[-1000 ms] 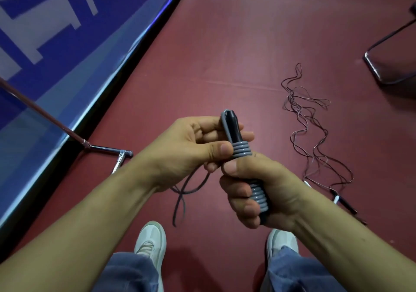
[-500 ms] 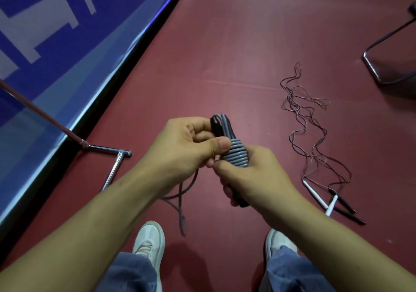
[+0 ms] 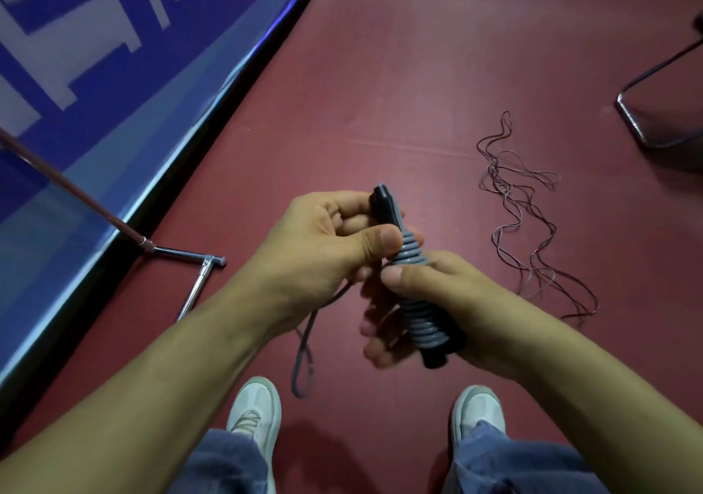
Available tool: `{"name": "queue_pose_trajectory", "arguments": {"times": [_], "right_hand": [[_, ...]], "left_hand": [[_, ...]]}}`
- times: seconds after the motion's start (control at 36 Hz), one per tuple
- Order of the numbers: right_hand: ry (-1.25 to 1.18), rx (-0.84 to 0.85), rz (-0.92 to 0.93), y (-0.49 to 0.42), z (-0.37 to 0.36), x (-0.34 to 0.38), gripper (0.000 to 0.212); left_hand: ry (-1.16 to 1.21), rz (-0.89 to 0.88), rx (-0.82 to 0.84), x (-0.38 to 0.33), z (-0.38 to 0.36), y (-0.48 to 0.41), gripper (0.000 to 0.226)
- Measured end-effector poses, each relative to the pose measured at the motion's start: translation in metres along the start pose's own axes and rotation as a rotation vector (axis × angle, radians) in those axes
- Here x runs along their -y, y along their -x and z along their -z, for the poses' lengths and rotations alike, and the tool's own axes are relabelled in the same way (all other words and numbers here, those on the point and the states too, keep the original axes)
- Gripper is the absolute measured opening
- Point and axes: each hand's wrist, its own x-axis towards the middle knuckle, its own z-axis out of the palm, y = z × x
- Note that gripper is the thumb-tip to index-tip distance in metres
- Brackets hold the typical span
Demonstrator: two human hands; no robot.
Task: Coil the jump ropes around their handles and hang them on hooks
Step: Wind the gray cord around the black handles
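- Jump rope (image 3: 416, 261), grey, wound round paired black handles (image 3: 383, 204), held mid-scene over red floor; bundle rolled since a second ago, wraps nearing the far tips, so coiling judged nearly done.
- Left hand (image 3: 323, 242) curled round the handle tops, thumb pinning the last wrap; right hand (image 3: 449, 295) gripping the lower coils.
- Right: second rope (image 3: 532, 227), tangled, untouched.
- Near: short loose tail (image 3: 304, 352), dangling.

Blue jeans (image 3: 506, 459), white sneakers (image 3: 255, 410)
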Motion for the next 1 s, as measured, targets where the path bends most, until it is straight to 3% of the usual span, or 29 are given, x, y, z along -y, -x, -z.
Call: {"name": "queue_pose_trajectory", "arguments": {"times": [0.11, 0.22, 0.42, 0.5, 0.56, 0.67, 0.81, 1.0], "right_hand": [[0.594, -0.384, 0.228, -0.008, -0.011, -0.006, 0.018], [0.714, -0.600, 0.308, -0.011, -0.012, -0.013, 0.012], [0.218, -0.345, 0.294, -0.004, -0.012, -0.005, 0.016], [0.073, -0.232, 0.224, -0.003, -0.012, -0.001, 0.037], [0.024, -0.234, 0.163, -0.002, -0.013, 0.000, 0.048], [-0.043, -0.237, 0.111, -0.003, -0.014, -0.002, 0.046], [-0.101, -0.175, 0.076, -0.003, -0.010, -0.003, 0.062], [-0.174, -0.144, 0.027, -0.005, -0.010, -0.003, 0.050]], "left_hand": [[-0.124, -0.004, -0.087, 0.009, -0.003, -0.003, 0.020], [-0.117, -0.011, -0.065, 0.006, -0.004, -0.004, 0.019], [-0.125, -0.022, 0.039, -0.003, 0.013, -0.003, 0.024], [-0.103, 0.014, 0.051, -0.001, 0.015, -0.003, 0.026], [-0.085, 0.037, 0.049, 0.000, 0.014, -0.002, 0.028], [-0.111, 0.066, 0.066, 0.001, 0.012, -0.002, 0.033], [-0.127, 0.097, 0.068, 0.000, 0.015, -0.003, 0.031], [-0.156, 0.084, 0.093, -0.005, 0.016, -0.001, 0.026]]}}
